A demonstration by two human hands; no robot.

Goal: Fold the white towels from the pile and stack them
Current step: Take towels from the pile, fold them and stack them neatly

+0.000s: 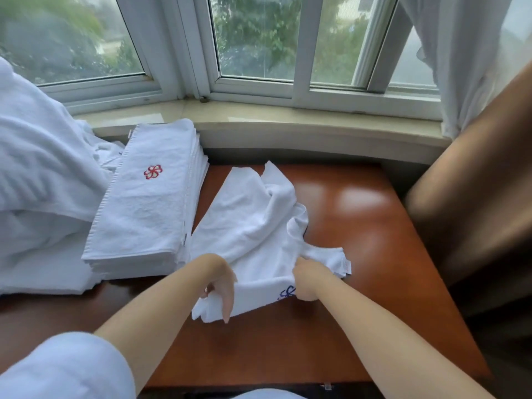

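Towel, crumpled on the table, runs lengthwise away from its near edge, which the left hand and right hand both pinch, neither nearer.

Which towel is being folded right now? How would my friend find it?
Start at the reddish-brown wooden table under the window. A neat stack of folded white towels sits at its left side; just right of it lies the rumpled white towel, gripped by the left hand and right hand. Its flower logo is blue; the stack's is red.
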